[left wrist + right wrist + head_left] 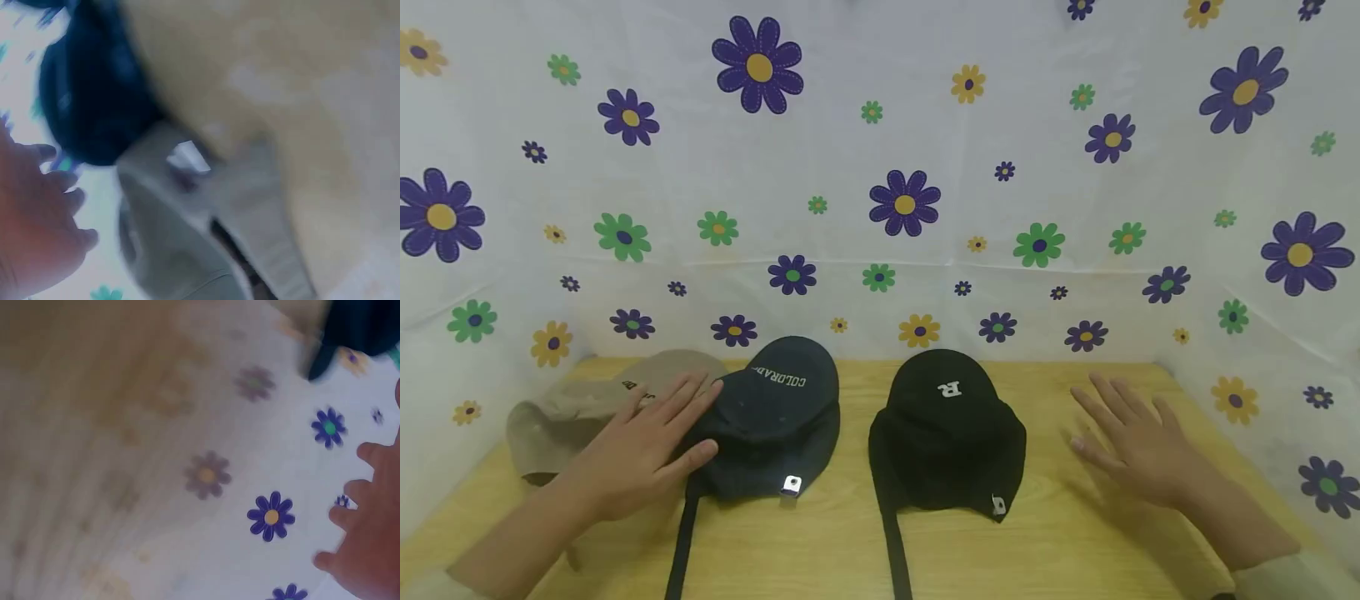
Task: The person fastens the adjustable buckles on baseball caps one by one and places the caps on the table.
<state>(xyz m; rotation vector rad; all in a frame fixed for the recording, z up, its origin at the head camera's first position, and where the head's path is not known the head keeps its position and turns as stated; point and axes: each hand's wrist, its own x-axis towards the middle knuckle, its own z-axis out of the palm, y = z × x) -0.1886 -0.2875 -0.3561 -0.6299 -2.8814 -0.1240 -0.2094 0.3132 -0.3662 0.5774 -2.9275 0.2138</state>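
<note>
Left hand [643, 442], fingers extended, gripping nothing, over beige cap [561, 425], left of navy cap [775, 412]! Black cap [947, 442] right of navy one; right hand [1142, 450] farther right, spread, empty!

Lettering on three caps, placed with reference to the navy cap [786, 417]. Across the crown of the navy cap itself, pale capitals [780, 377] read "COLORAD"; one end of the word runs out of clear sight along the curve. To its right, the black cap [943, 429] carries a single white letter "R" [950, 389] on the front of its crown. To its left, the beige cap [576, 404] bears a dark inscription [628, 384], partly covered; its first character is perhaps a "B", though the view is too poor for certainty.
</note>
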